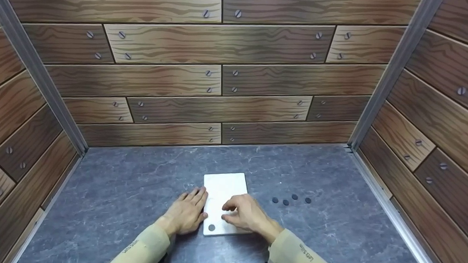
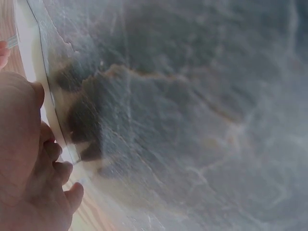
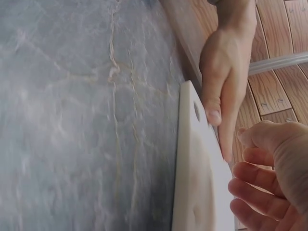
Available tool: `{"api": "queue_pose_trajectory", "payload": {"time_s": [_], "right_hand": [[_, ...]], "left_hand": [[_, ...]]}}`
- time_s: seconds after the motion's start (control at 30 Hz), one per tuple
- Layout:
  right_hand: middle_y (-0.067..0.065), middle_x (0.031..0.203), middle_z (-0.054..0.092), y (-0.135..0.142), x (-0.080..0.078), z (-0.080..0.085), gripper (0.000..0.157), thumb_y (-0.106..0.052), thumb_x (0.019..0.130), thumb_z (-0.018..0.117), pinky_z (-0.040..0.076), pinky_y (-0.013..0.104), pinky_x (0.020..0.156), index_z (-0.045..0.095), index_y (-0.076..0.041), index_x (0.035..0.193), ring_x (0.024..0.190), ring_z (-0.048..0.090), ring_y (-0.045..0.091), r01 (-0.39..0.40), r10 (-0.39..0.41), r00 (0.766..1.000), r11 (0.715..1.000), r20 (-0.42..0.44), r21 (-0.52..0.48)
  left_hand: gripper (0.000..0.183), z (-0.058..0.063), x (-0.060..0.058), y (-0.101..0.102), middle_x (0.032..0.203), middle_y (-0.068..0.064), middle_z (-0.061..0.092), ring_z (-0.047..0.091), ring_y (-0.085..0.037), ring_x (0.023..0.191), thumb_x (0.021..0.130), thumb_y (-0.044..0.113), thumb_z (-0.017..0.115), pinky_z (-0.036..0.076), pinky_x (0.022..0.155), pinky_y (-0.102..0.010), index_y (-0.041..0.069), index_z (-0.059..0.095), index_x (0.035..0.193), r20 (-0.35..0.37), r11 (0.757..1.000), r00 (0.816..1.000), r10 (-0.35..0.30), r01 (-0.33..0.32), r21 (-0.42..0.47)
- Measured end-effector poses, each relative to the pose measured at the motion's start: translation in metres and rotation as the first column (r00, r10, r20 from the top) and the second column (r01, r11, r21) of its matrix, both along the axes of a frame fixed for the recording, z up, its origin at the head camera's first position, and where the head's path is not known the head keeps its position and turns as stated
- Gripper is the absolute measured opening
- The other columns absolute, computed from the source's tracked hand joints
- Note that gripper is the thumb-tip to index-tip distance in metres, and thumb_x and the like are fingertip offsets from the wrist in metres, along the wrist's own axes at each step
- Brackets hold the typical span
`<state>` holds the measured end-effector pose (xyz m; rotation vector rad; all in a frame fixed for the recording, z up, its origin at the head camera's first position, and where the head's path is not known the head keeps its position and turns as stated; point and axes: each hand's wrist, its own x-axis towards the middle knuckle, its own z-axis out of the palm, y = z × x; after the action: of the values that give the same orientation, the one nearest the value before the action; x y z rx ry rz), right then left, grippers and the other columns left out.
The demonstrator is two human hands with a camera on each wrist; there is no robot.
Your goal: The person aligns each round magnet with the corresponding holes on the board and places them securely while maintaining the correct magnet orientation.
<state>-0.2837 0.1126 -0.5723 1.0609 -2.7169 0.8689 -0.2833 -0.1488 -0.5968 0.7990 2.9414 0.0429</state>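
A flat white rectangular board [image 1: 225,186] lies on the table, one short side toward me. Near its front left corner shows a round dark grey spot [image 1: 211,227]; whether this is a disc or a hole I cannot tell. My left hand [image 1: 185,212] rests against the board's left edge with fingers stretched out. Over the board's right half hovers my right hand [image 1: 246,213], thumb and fingers bent but apart, with nothing visible between them. In the right wrist view, its loose fingers [image 3: 257,178] appear just above the board.
Several small black discs [image 1: 285,202] lie on the grey marbled table [image 1: 137,178] to the right of the board. Wood-patterned walls [image 1: 173,79] with metal corner strips [image 1: 382,88] close in the back and both sides.
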Motion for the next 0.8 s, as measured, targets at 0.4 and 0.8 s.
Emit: {"api": "queue_pose_trajectory", "payload": {"time_s": [0.4, 0.8], "right_hand": [[0.006, 0.098, 0.087, 0.030, -0.008, 0.004, 0.016, -0.017, 0.093, 0.089, 0.066, 0.034, 0.078, 0.089, -0.007, 0.105, 0.088, 0.081, 0.023, 0.094, -0.096, 0.993, 0.995, -0.068, -0.024], [0.007, 0.102, 0.087, 0.059, -0.011, 0.009, 0.016, -0.016, 0.094, 0.089, 0.067, 0.038, 0.080, 0.088, -0.007, 0.107, 0.092, 0.080, 0.023, 0.178, -0.177, 0.982, 0.984, -0.063, 0.003]], "left_hand": [[0.069, -0.001, -0.001, 0.000, 0.184, -0.015, 0.037, 0.038, -0.038, 0.171, 0.119, 0.042, 0.044, 0.038, 0.137, -0.061, 0.001, 0.037, 0.174, 0.002, 1.000, 1.000, -0.001, 0.001, 0.002], [0.070, 0.001, 0.001, 0.001, 0.184, -0.014, 0.038, 0.038, -0.038, 0.172, 0.119, 0.045, 0.044, 0.038, 0.137, -0.060, 0.003, 0.037, 0.175, 0.007, 1.000, 1.000, 0.012, -0.012, 0.000]]}}
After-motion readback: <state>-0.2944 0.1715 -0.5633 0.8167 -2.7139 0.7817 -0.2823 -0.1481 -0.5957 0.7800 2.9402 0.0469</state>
